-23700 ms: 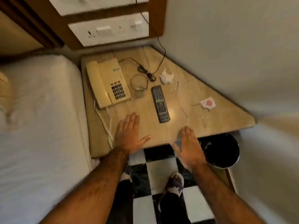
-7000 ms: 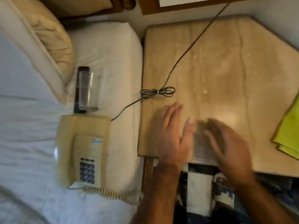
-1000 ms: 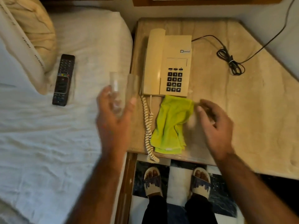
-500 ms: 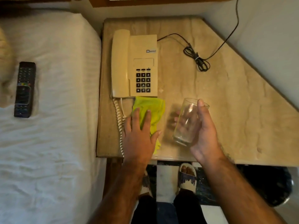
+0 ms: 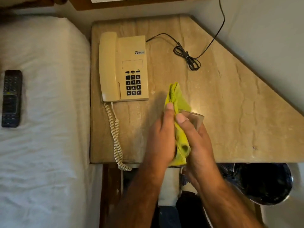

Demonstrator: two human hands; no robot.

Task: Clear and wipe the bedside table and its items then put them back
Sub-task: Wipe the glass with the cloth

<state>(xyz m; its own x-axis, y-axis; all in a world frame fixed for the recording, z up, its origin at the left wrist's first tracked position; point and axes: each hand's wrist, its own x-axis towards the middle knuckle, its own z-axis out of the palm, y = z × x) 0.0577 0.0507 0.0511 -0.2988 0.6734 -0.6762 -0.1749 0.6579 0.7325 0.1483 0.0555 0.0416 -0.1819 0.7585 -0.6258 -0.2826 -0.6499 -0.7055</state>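
Observation:
Over the front of the beige stone bedside table (image 5: 230,112), my left hand (image 5: 162,137) grips a yellow-green cloth (image 5: 178,99) and presses it against a clear drinking glass (image 5: 195,119). My right hand (image 5: 196,142) holds that glass, which is mostly hidden by the cloth and fingers. A cream corded telephone (image 5: 123,68) sits at the table's back left, its coiled cord (image 5: 116,135) trailing over the front edge. A black remote control (image 5: 11,97) lies on the white bed (image 5: 46,112) to the left.
A black cable with a tied bundle (image 5: 187,57) runs across the back of the table and up the wall. A black waste bin (image 5: 263,181) stands on the floor under the table's right front. The angled wall borders the table on the right.
My left hand has lifted the cloth off the table and brought it against the glass in my right hand. The view has shifted slightly left.

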